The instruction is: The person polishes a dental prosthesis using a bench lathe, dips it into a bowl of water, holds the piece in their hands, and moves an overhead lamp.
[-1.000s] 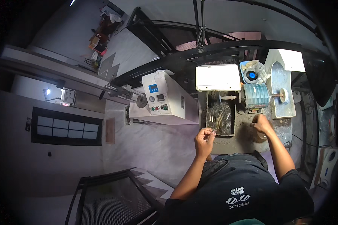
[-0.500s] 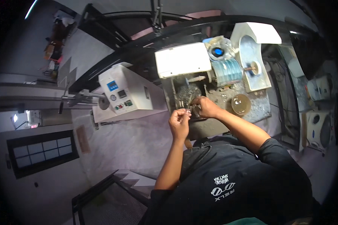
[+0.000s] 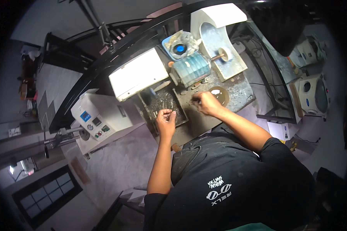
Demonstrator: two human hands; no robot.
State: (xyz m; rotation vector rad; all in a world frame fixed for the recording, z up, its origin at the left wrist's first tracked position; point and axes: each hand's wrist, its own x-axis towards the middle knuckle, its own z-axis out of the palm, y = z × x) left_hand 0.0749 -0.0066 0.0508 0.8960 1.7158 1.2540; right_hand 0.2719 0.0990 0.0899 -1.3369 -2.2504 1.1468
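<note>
My left hand (image 3: 166,120) is over the near left part of a dark, wet, dirty tray (image 3: 184,112), its fingertips pinched together. Whatever it may hold is too small to make out. To the tray's right, my right hand (image 3: 207,104) hovers with fingers curled in, just beside a round bowl (image 3: 224,101) of brownish liquid. Its fingertips point down and their contents are hidden. Beyond the tray stands a finned teal motor (image 3: 191,70). A tapered spindle (image 3: 162,85) reaches left from it under a white hood (image 3: 138,73); a pale round wheel (image 3: 225,54) sits on its right shaft.
A white scoop-shaped hood (image 3: 219,32) surrounds the wheel. Behind the motor is a blue basin (image 3: 169,44) with crumpled plastic. A white machine with a control panel (image 3: 94,125) stands at left. Dark metal rails (image 3: 121,48) run behind the bench; a boxy appliance (image 3: 314,96) is at right.
My hands have separated: the right one has moved right from the tray toward the bowl, while the left stays at the tray's near side. The whole view has turned and shifted.
</note>
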